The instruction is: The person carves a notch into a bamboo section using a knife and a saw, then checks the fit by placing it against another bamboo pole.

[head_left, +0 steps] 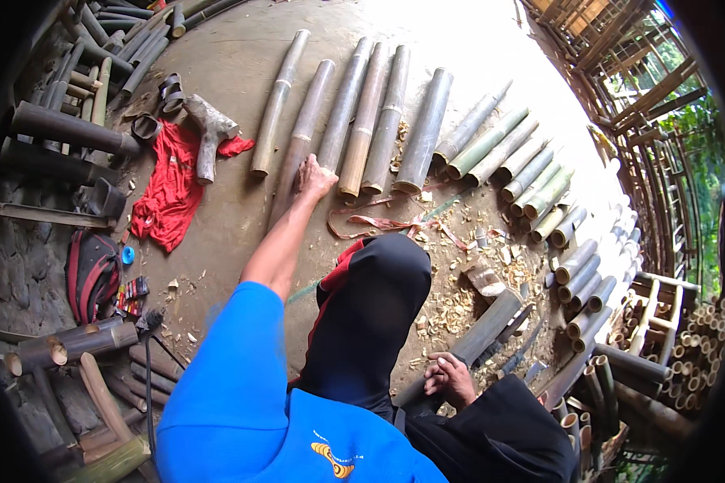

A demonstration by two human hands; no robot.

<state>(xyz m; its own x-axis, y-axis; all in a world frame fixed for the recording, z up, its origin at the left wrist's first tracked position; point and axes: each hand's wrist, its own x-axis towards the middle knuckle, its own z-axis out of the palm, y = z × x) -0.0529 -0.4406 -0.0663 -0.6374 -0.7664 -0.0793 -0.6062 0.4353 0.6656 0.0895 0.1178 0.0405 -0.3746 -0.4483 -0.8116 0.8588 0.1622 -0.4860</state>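
My left hand [316,179] reaches forward, its fingers closed round the near end of a dark bamboo pole [348,101]. Beneath that hand and forearm, a second bamboo pole [304,138] lies on the ground, partly hidden. Lower right, close to my leg, my right hand [453,380] has its fingers loosely bent and slightly apart; nothing shows in them. It lies beside a thick bamboo pole [487,328] that slants up from my lap. A machete-like blade [517,351] lies to the right of this pole.
Further bamboo pieces [425,133] lie in a row curving right. Wood shavings [451,298] and a reddish strap [370,221] litter the ground. At left are a red cloth [169,189], a forked log [208,133], a backpack [93,274] and stacked bamboo [76,129].
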